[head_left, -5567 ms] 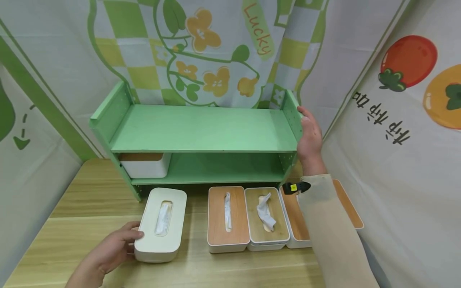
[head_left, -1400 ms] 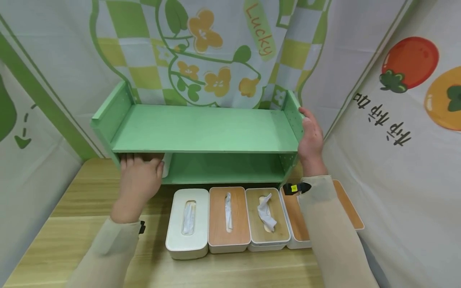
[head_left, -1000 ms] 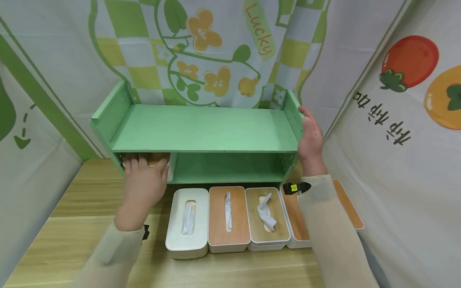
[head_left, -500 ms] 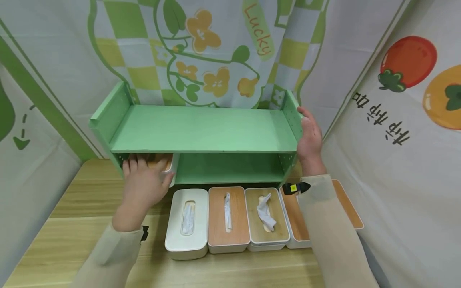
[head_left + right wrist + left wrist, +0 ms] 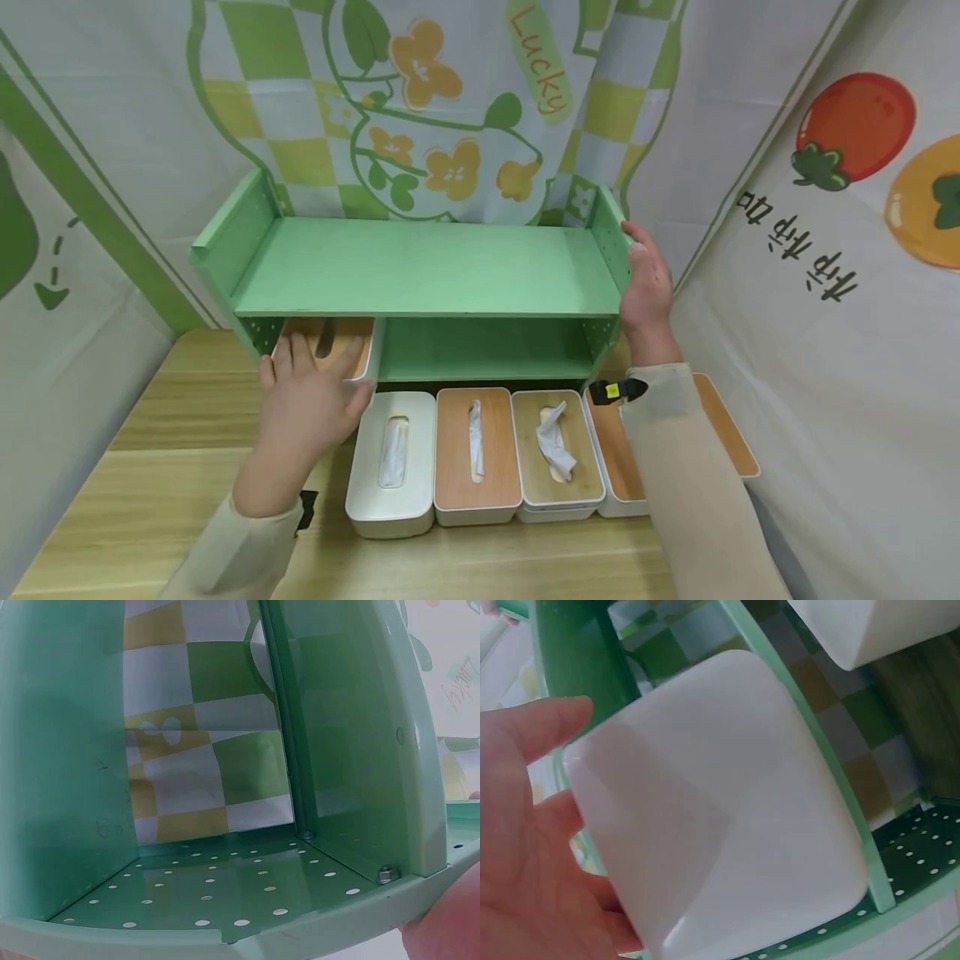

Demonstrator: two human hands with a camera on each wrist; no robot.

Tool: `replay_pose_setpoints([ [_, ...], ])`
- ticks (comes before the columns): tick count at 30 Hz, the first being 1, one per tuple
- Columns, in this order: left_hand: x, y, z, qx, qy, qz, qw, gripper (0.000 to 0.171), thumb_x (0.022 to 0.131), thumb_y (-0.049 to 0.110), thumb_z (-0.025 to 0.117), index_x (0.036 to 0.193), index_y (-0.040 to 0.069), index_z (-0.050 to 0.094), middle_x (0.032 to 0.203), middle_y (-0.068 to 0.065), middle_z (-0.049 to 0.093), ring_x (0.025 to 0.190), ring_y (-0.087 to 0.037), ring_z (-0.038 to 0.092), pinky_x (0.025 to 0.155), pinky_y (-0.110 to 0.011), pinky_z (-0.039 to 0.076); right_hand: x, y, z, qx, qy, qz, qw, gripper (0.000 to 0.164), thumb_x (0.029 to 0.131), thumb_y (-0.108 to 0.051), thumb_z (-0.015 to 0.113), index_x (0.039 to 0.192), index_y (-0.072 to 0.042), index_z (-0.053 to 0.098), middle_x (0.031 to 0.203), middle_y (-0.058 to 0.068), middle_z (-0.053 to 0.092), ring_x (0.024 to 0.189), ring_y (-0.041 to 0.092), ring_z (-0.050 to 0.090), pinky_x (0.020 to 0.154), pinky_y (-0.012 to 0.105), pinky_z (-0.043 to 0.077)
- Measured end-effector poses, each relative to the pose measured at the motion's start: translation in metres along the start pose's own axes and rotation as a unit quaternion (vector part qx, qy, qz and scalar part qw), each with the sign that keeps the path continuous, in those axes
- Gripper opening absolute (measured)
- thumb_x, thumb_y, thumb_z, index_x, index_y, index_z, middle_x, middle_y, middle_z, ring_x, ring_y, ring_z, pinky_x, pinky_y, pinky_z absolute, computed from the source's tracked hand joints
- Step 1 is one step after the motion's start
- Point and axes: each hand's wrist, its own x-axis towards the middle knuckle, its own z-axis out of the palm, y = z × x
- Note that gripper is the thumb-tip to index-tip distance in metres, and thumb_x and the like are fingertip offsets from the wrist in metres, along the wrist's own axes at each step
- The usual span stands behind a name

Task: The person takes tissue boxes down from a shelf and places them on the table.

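Note:
My left hand [image 5: 303,417] lies with its fingers spread over the wood-coloured lid of a white tissue box [image 5: 352,333], its thumb by the front right corner. The box juts from the lower level of the green shelf [image 5: 427,271], and a dark slot shows in its lid. In the left wrist view the white end of the tissue box [image 5: 720,810] faces the camera, with fingers along one edge. My right hand [image 5: 645,287] rests against the outside of the shelf's right side panel, fingers pointing up. The right wrist view looks in past that perforated side panel [image 5: 240,900].
On the wooden table [image 5: 165,467], before the shelf, stand a cream tissue box [image 5: 371,500], an orange-brown lidded one [image 5: 453,467] and a light wood lidded one [image 5: 528,483], side by side. Farther right, my sleeve partly covers more brown-topped white storage [image 5: 723,429]. Printed curtains [image 5: 480,108] hang behind.
My left hand let go of the cream box, now beside the orange-brown one, and reached into the shelf. The tissue box there has moved right and forward. My right hand stayed put.

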Motion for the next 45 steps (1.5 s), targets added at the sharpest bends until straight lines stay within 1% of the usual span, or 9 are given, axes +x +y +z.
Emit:
replay_pose_setpoints([
  [19, -0.010, 0.007, -0.004, -0.006, -0.023, -0.015, 0.9996, 0.063, 0.093, 0.052, 0.060, 0.144, 0.015, 0.053, 0.142, -0.049, 0.025, 0.132, -0.064, 0.020, 0.096, -0.075, 0.018, 0.000, -0.002, -0.001, 0.014, -0.006, 0.013, 1.000, 0.047, 0.108, -0.041, 0.031, 0.149, -0.026, 0.048, 0.158, -0.010, 0.030, 0.142, 0.012, 0.022, 0.115, 0.044, 0.014],
  [24, -0.014, 0.001, -0.005, -0.090, -0.010, -0.050, 0.9947, 0.070, 0.095, 0.052, 0.058, 0.150, 0.010, 0.043, 0.149, -0.043, 0.020, 0.137, -0.061, 0.015, 0.100, -0.075, 0.017, -0.001, -0.002, -0.001, 0.012, -0.006, 0.015, 1.000, 0.047, 0.108, -0.041, 0.030, 0.149, -0.026, 0.048, 0.158, -0.011, 0.030, 0.142, 0.011, 0.022, 0.114, 0.044, 0.015],
  [27, -0.020, -0.008, -0.007, -0.183, -0.001, -0.101, 0.9780, 0.074, 0.099, 0.048, 0.054, 0.156, 0.009, 0.030, 0.155, -0.036, 0.017, 0.138, -0.058, 0.017, 0.099, -0.076, 0.022, -0.002, -0.002, -0.001, 0.013, -0.006, 0.012, 1.000, 0.047, 0.108, -0.040, 0.030, 0.149, -0.026, 0.048, 0.158, -0.010, 0.031, 0.142, 0.011, 0.023, 0.114, 0.044, 0.015],
  [31, -0.024, -0.027, -0.010, -0.330, -0.021, -0.190, 0.9246, 0.079, 0.103, 0.049, 0.045, 0.161, 0.011, 0.006, 0.159, -0.030, 0.013, 0.135, -0.055, 0.028, 0.098, -0.073, 0.027, -0.003, -0.003, 0.000, 0.016, -0.003, 0.009, 1.000, 0.047, 0.108, -0.041, 0.030, 0.148, -0.026, 0.049, 0.158, -0.009, 0.031, 0.142, 0.011, 0.023, 0.115, 0.044, 0.015],
  [33, -0.023, -0.038, -0.010, -0.424, -0.049, -0.225, 0.8760, 0.082, 0.104, 0.051, 0.040, 0.160, 0.011, -0.004, 0.160, -0.030, 0.006, 0.136, -0.054, 0.026, 0.103, -0.069, 0.026, -0.003, -0.004, 0.000, 0.016, -0.002, 0.008, 1.000, 0.047, 0.107, -0.042, 0.030, 0.148, -0.027, 0.049, 0.158, -0.009, 0.031, 0.142, 0.011, 0.023, 0.115, 0.044, 0.014],
  [37, -0.017, -0.059, -0.001, -0.576, -0.122, -0.275, 0.7603, 0.086, 0.104, 0.054, 0.034, 0.157, 0.007, -0.013, 0.159, -0.031, -0.005, 0.140, -0.053, 0.017, 0.107, -0.061, 0.028, -0.003, -0.004, 0.000, 0.012, 0.002, 0.008, 1.000, 0.048, 0.107, -0.044, 0.031, 0.148, -0.027, 0.049, 0.158, -0.011, 0.030, 0.142, 0.011, 0.023, 0.115, 0.044, 0.015],
  [39, -0.014, -0.068, 0.006, -0.620, -0.146, -0.287, 0.7156, 0.087, 0.103, 0.055, 0.035, 0.158, 0.007, -0.012, 0.159, -0.031, -0.005, 0.139, -0.051, 0.021, 0.103, -0.054, 0.036, -0.003, -0.004, -0.001, 0.011, 0.003, 0.009, 1.000, 0.048, 0.107, -0.044, 0.031, 0.148, -0.027, 0.049, 0.158, -0.011, 0.030, 0.142, 0.011, 0.023, 0.115, 0.044, 0.015],
  [42, -0.013, -0.075, 0.013, -0.655, -0.162, -0.289, 0.6790, 0.087, 0.104, 0.054, 0.039, 0.158, 0.008, -0.010, 0.159, -0.031, -0.002, 0.138, -0.046, 0.026, 0.094, -0.042, 0.044, -0.003, -0.004, -0.001, 0.005, 0.003, 0.010, 1.000, 0.048, 0.107, -0.045, 0.031, 0.148, -0.028, 0.049, 0.157, -0.011, 0.030, 0.142, 0.011, 0.023, 0.114, 0.045, 0.016],
  [45, -0.017, -0.079, 0.013, -0.670, -0.170, -0.278, 0.6672, 0.086, 0.104, 0.050, 0.043, 0.158, 0.005, -0.008, 0.158, -0.032, 0.001, 0.130, -0.038, 0.039, 0.087, -0.034, 0.048, -0.003, -0.003, -0.001, 0.002, 0.000, 0.011, 1.000, 0.048, 0.107, -0.046, 0.030, 0.147, -0.029, 0.049, 0.157, -0.012, 0.031, 0.142, 0.010, 0.023, 0.114, 0.045, 0.015],
])
